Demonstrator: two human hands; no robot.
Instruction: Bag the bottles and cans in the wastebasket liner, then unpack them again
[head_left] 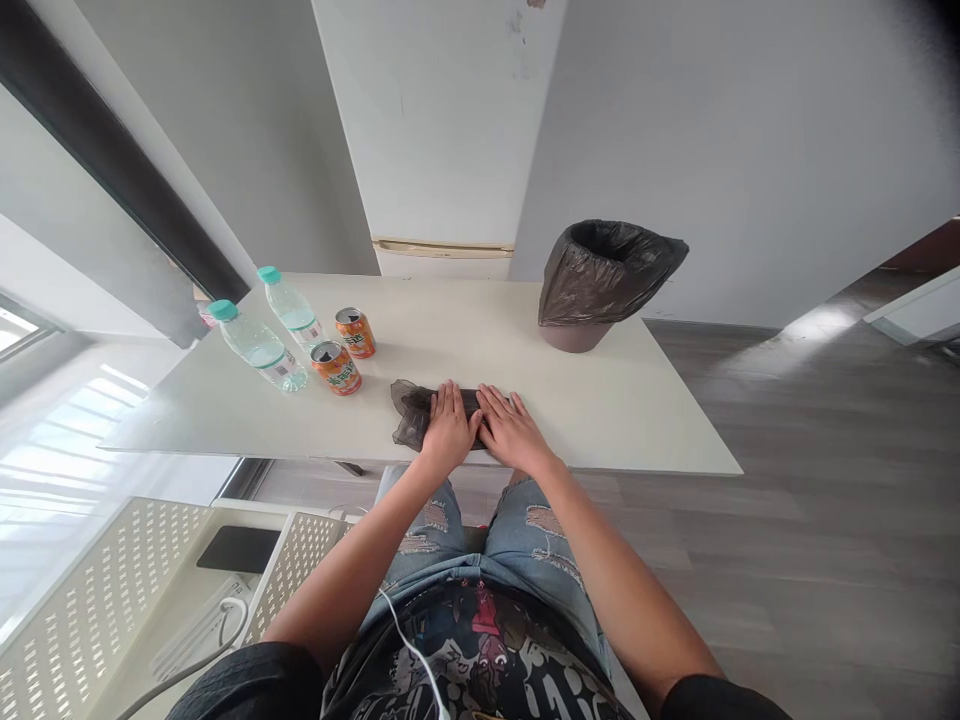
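A dark plastic bag (412, 413), flattened into a strip, lies near the front edge of the white table (465, 320). My left hand (450, 430) rests flat on its middle, fingers stretched out and pointing away from me. My right hand (513, 432) lies flat over the bag's right end, its fingers extended, the two thumbs close together. The left end of the bag spreads out loose and crumpled. What lies under both palms is hidden.
Two orange drink cans (336, 368) and two clear bottles with green caps (259, 348) stand at the table's left. A bin (576, 337) lined with a dark bag (592, 280) stands back right. A white perforated basket (127, 570) sits lower left.
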